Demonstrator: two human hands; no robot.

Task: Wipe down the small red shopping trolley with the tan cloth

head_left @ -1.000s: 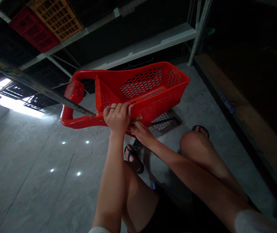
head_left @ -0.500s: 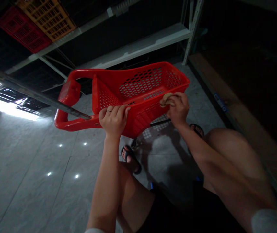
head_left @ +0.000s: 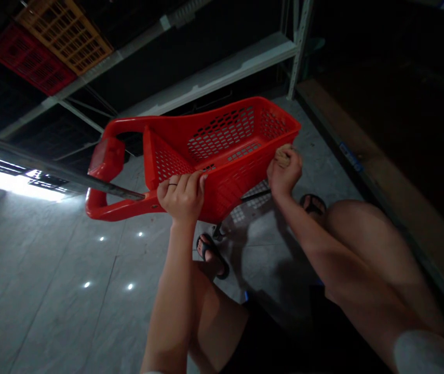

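A red plastic shopping cart with perforated basket walls stands in front of me, its handle end to the left. My left hand is closed over the near rim, close to where a metal pole meets the cart. Bunched in the fingers of my right hand is a tan cloth, beside the near wall's right end. Most of the cloth is hidden by the fingers, and I cannot tell whether it touches the plastic.
Behind the cart runs a metal shelf rack. A yellow crate and a dark red crate sit on it at upper left. A raised ledge borders the right side. My feet in black sandals are below the cart.
My right hand has moved a little right along the cart's near side with the cloth, toward the end of the basket. My left hand keeps its grip on the rim.
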